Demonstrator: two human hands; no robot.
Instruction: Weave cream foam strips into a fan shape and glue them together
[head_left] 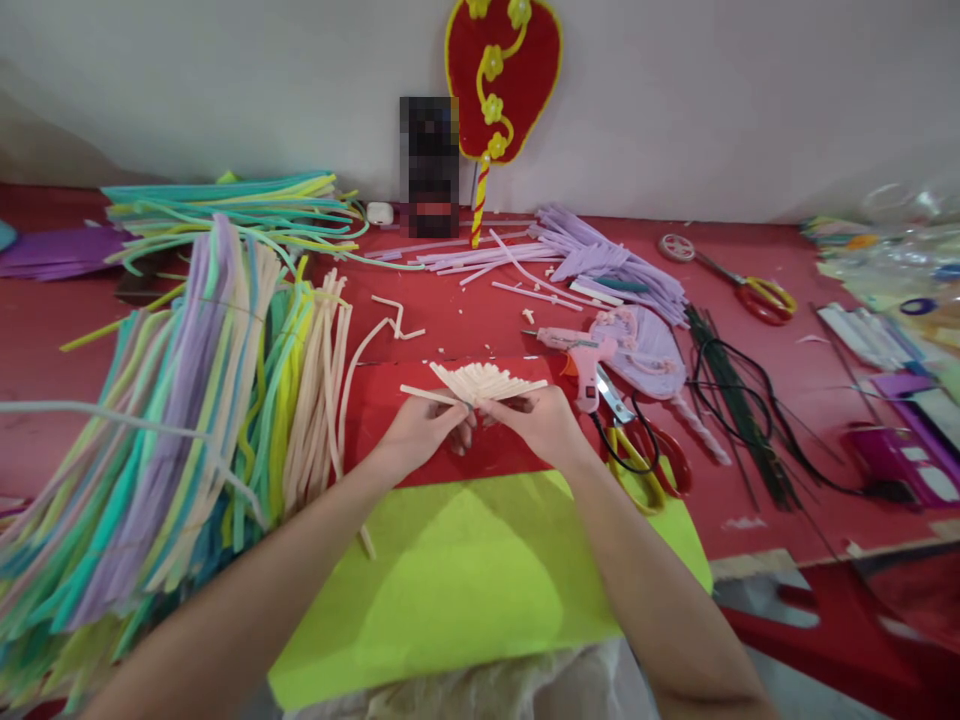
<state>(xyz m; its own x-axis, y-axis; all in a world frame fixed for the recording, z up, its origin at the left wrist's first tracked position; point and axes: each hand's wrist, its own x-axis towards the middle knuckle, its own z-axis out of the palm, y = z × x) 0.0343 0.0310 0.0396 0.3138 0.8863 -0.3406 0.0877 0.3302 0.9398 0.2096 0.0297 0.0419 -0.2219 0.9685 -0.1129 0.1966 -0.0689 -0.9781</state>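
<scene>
Between both hands is a small fan shape made of cream pipe cleaners (486, 379), its strips spreading upward from a gathered base. My left hand (426, 430) pinches the base from the left, and one longer strip sticks out past its fingers. From the right, my right hand (536, 420) pinches the same base, fingers closed; its lower fingers are partly hidden. Below the hands lies a lime-green sheet (480, 570) over the table's front edge. Left of my left hand stands a bundle of cream pipe cleaners (319, 390), with a bent loose one (401, 318) on the table.
A large pile of coloured pipe cleaners (150, 430) fills the left. On the right are a pink glue gun (581, 350), scissors (637, 470), a purple fan (645, 350), green wires (742, 420) and a purple power strip (900, 460). A red fan (506, 90) leans at the wall.
</scene>
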